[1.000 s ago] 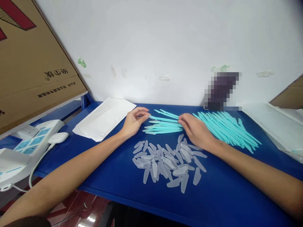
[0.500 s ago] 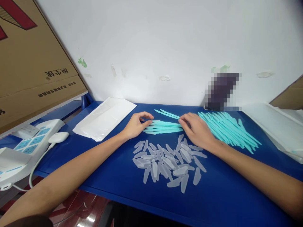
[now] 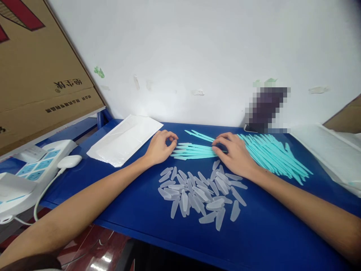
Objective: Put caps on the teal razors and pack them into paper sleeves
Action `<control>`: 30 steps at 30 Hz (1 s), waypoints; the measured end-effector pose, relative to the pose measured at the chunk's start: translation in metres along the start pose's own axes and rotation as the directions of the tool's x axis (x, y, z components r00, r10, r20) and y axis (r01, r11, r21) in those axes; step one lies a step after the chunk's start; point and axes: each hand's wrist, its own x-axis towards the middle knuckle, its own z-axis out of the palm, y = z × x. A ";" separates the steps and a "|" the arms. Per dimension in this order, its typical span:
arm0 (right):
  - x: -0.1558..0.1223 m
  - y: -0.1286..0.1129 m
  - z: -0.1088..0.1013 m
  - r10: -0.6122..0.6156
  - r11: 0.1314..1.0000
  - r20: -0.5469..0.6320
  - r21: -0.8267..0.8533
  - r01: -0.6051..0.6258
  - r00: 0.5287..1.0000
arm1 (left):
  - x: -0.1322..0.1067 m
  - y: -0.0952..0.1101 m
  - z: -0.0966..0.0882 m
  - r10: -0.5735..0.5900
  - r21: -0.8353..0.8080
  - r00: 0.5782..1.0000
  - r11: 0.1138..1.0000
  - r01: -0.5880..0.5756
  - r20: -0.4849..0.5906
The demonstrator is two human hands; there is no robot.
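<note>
A small row of turquoise eyebrow razors [image 3: 194, 152] lies on the blue table in front of me. My left hand [image 3: 163, 147] is at their left ends, thumb and fingers curled into a pinch; whether anything is between the tips is hidden. Over the right ends, my right hand [image 3: 232, 153] has its thumb and fingers closed around the handles. Two more razors [image 3: 199, 134] lie apart behind the row, their right ends near my right fingers. Nearer to me is a loose heap of translucent blade caps [image 3: 194, 192].
Right of my right hand lies a large pile of turquoise razors [image 3: 276, 156]. A white plastic packet [image 3: 125, 139] is at the left, beside a power strip [image 3: 42, 165] with a plugged charger. Clear bags [image 3: 324, 150] lie far right. A pixelated dark object [image 3: 266, 109] leans against the wall.
My left hand has drawn slightly left and back from the razor ends, its fingers curling closer together. The right hand stays at the handles, its fingers shifted slightly. The caps have not moved.
</note>
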 end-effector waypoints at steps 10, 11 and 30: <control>0.000 -0.001 -0.001 -0.039 0.997 0.051 0.072 0.035 0.998 | 0.001 -0.011 -0.006 0.122 0.134 0.946 0.977 -0.168 0.302; 0.000 -0.001 -0.001 -0.037 0.996 0.057 0.079 0.032 0.998 | 0.001 -0.012 -0.005 0.132 0.119 0.938 0.977 -0.178 0.319; 0.000 0.001 -0.003 -0.128 0.980 0.036 0.161 0.120 0.991 | -0.001 -0.005 -0.001 0.087 -0.218 0.992 0.974 -0.064 0.095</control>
